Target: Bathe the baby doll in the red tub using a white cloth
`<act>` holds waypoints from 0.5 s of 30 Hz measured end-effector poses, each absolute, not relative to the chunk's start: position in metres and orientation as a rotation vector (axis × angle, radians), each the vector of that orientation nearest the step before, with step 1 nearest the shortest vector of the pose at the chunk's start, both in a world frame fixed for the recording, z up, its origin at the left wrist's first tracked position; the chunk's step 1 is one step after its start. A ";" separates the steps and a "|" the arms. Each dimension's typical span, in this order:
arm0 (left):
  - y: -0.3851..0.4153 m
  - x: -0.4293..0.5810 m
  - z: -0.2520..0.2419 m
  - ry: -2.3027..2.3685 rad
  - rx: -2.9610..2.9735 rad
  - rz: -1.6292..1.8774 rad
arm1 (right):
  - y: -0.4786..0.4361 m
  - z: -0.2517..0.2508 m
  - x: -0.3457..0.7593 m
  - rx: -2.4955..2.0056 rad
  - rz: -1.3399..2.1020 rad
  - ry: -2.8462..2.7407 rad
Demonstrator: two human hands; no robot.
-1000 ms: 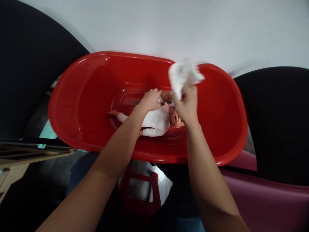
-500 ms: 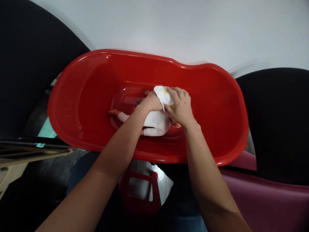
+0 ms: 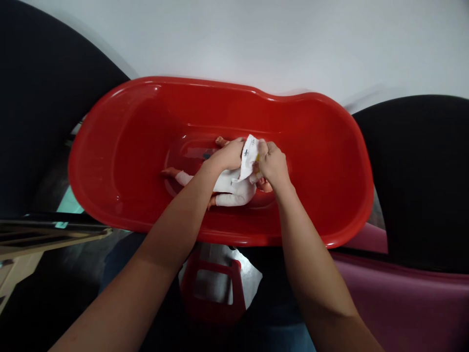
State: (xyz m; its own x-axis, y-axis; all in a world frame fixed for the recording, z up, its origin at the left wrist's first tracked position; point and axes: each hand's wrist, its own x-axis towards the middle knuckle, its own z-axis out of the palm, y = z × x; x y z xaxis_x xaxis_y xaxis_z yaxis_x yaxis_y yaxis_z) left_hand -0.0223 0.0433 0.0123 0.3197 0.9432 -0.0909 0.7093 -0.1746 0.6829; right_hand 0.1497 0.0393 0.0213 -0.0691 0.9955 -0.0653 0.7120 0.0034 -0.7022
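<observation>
in a glossy red plastic oval tub [image 3: 120,146], a vinyl baby doll in a white long-sleeved suit [image 3: 234,188] is laid lengthwise, feet left, head right. the left hand [image 3: 229,155] is placed over the doll's upper body, fingers curled together. a white printed cloth [image 3: 249,156] is gripped by the right hand [image 3: 273,166], fingers clamped on it, nearer the doll's head.

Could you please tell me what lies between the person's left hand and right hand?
A white printed cloth lies there, touching the left hand and the right hand, over the doll in the red tub, as the head view shows.
</observation>
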 end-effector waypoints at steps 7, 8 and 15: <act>0.044 -0.033 -0.008 1.610 1.790 0.735 | 0.044 0.017 0.154 -1.598 1.003 -1.700; 0.046 -0.033 -0.010 1.602 1.794 0.741 | 0.043 0.018 0.153 -1.557 1.017 -1.712; 0.055 -0.029 -0.016 1.413 1.926 0.624 | 0.029 0.018 0.140 -1.408 0.711 -2.031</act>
State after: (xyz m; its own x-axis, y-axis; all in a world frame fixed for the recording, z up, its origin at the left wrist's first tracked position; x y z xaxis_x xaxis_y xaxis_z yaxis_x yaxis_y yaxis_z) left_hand -0.0295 0.0552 -0.0156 0.3022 0.9532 -0.0054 0.6382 -0.1981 0.7440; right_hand 0.1403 0.0286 0.0182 -0.2899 0.9457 0.1472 0.6474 0.3070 -0.6976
